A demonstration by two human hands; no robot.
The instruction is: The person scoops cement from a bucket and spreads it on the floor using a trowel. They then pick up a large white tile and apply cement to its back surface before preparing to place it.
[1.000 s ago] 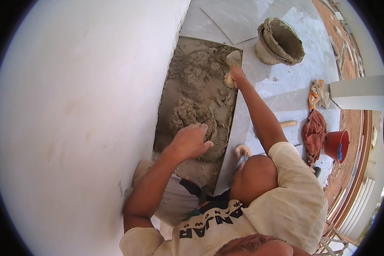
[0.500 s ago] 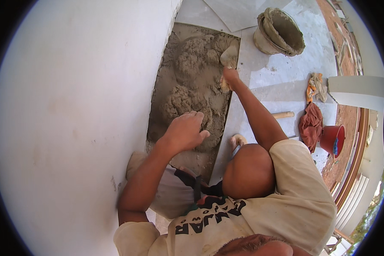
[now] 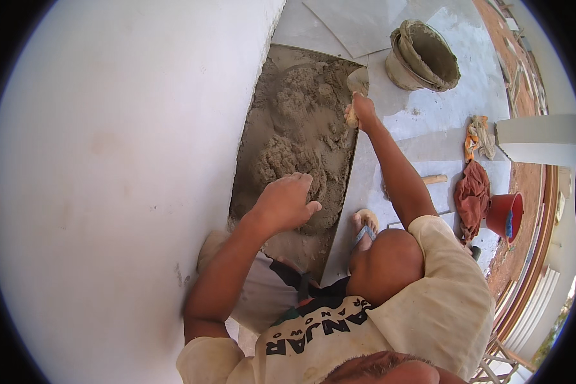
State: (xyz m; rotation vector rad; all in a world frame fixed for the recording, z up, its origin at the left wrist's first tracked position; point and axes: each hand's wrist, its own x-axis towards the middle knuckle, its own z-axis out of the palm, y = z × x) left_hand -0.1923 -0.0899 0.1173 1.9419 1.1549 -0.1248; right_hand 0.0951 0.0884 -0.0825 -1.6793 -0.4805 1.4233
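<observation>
My right hand (image 3: 363,110) grips the handle of a trowel. Its pale, mortar-smeared blade (image 3: 358,80) rests at the far right corner of a bed of wet grey mortar (image 3: 288,115). The mortar is lumpy and heaped, and it fills a rectangular gap in the tiled floor beside the white wall. Over the near part of the mortar hovers my left hand (image 3: 287,201), its fingers loosely bent and its thumb apart, with nothing seen in it. Whether its fingertips touch the heap below is hard to tell.
A mortar-caked bucket (image 3: 422,56) stands on the tiles at the far right. A wooden handle (image 3: 434,179), a reddish cloth (image 3: 473,195), an orange and white rag (image 3: 479,137) and a red bucket (image 3: 504,216) lie farther right. The white wall (image 3: 121,179) bounds the left side.
My right hand has moved the trowel outward, closer to the far right corner of the mortar bed. My left hand keeps nearly the same pose. The whole view has shifted slightly.
</observation>
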